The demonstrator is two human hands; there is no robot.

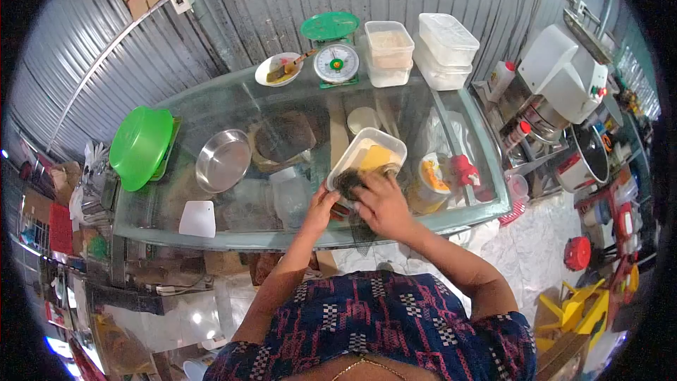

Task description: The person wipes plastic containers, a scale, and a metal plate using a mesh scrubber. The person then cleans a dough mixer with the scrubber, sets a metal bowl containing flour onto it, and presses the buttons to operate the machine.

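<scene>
A white plastic tub [396, 147] with yellow contents [379, 158] sits tilted near the front of the glass counter. My left hand [321, 210] grips its near left corner, fingers closed against the side. Over its near end is my right hand [381, 201], fingers curled downward. A dark, fuzzy thing [348, 183] lies between the hands and covers part of the tub; what it is I cannot make out. Right of the tub stands a clear jar [427, 196] with an orange-and-white label, and a red-capped item [465, 170] lies beside it.
A steel bowl [223, 162], green basin [142, 148] and white scraper [197, 219] occupy the counter's left. Along the back stand a bowl with a brush [279, 70], a green scale [336, 63] and stacked lidded tubs [389, 56]. A mixer [564, 74] is at right.
</scene>
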